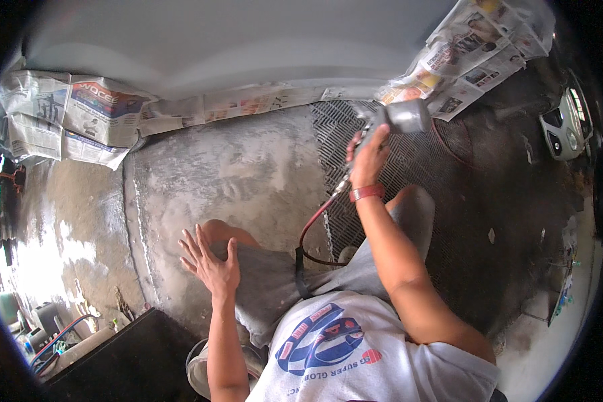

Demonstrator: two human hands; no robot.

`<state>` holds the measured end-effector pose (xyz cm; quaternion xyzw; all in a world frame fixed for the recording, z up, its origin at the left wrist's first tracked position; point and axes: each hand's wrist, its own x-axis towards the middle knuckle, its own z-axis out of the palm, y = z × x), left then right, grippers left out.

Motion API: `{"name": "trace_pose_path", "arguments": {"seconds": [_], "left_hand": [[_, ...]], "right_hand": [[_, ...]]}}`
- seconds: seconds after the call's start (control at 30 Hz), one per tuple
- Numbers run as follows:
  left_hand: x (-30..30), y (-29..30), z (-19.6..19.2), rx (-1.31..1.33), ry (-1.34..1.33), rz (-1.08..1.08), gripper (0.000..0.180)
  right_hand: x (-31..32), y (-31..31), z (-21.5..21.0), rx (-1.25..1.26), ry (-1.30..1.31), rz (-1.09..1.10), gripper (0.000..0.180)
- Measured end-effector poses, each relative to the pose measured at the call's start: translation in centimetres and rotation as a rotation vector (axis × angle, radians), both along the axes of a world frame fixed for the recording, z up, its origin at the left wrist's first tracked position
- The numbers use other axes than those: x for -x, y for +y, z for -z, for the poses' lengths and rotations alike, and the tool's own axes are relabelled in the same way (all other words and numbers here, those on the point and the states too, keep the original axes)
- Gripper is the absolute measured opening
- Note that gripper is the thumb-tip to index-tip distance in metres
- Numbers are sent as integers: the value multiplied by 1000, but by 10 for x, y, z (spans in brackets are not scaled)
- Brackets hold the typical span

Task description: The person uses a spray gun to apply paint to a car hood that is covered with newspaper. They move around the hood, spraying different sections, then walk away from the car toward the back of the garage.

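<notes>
My right hand [370, 159] is wrapped round the handle of a spray gun [409, 116], held out in front of a grey vehicle panel [228, 47]. The gun's grey cup points to the right; its nozzle end is blurred. A dark red air hose [304, 234] runs from the bottom of the handle down toward my lap. Above my left knee, my left hand [214, 266] is open, fingers spread, holding nothing. Masking newspaper [100, 114] borders the panel's lower edge, with more newspaper [472, 57] at the upper right.
Dark ribbed matting [355, 208] lies on the concrete floor [228, 161] before me. At far right stands a light vehicle front [567, 127]. A black flat-topped box [127, 362] and a round pail [198, 368] sit by my left side, with hoses and containers [47, 318] beyond.
</notes>
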<state>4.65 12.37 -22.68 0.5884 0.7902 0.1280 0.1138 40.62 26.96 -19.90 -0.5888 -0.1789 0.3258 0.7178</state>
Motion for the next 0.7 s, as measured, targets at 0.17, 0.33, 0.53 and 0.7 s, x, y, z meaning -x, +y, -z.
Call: {"name": "trace_pose_path", "arguments": {"seconds": [0.17,0.33,0.53,0.7], "left_hand": [[0,1,-1,-19,7,6,91],[2,1,4,-32,21,6,91],[2,1,1,-26,-1,1,92],[4,1,0,-21,-16,5,92]], "right_hand": [[88,3,-22,-45,-139,-355,56],[144,12,-51,-177,-215,-655,60],[127,28,-60,-213,-201,-696,68],[69,22,-55,-80,-203,-425,57]]}}
